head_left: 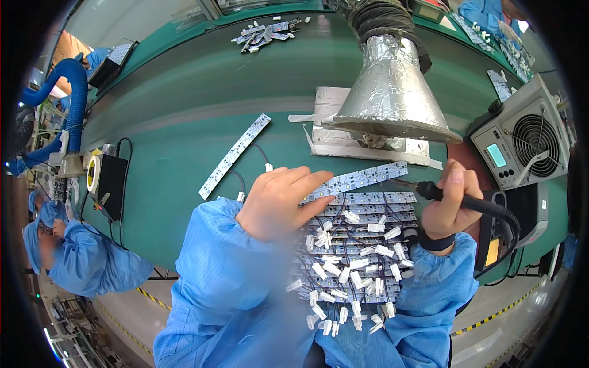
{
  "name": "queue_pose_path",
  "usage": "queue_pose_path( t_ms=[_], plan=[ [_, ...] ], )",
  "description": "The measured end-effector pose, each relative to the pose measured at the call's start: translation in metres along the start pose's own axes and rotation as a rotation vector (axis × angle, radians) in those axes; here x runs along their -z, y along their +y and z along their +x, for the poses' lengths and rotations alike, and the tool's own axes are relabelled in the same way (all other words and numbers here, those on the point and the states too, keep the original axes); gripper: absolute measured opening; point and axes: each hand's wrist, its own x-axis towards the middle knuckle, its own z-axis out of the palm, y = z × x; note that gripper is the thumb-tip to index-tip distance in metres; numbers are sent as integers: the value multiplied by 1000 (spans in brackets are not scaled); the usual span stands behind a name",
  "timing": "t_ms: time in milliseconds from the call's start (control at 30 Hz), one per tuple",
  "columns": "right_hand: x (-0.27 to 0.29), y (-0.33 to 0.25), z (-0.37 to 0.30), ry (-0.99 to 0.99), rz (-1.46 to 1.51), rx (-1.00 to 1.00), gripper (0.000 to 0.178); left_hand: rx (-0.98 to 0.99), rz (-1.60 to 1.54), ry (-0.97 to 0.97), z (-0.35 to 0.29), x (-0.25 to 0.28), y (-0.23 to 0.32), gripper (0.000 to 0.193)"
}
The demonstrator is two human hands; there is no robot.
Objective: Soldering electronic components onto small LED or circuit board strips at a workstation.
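My left hand point(282, 202) is closed on the left end of a narrow white LED circuit board point(368, 178), which tilts up to the right. In my right hand point(453, 201) is a soldering iron point(480, 206), gripped by its dark handle. The iron's tip points left, close to the board's lower right edge; whether it touches I cannot tell. Directly below lie rows of similar LED boards point(386, 208) with dark wires and several white plug connectors point(359, 264). Another LED board point(235, 156) rests slanted on the green mat, with wired connectors point(269, 167) beside it.
A foil-covered fume hood point(392, 92) stands over a pale board point(331, 138) beyond my hands. At right are a grey soldering station point(521, 147) and a black box point(521, 214). A black device point(110, 184) and a co-worker point(80, 251) are at left. More boards point(267, 35) lie far back.
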Motion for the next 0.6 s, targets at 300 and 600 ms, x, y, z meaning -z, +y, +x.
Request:
queue_pose_path(
  t_ms=[300,600],
  plan=[
    [32,20,15,150,-114,-125,32,11,-36,-9,0,1,0,31],
    [25,25,13,110,-104,-111,33,42,-48,-1,2,1,4,32]
  ],
)
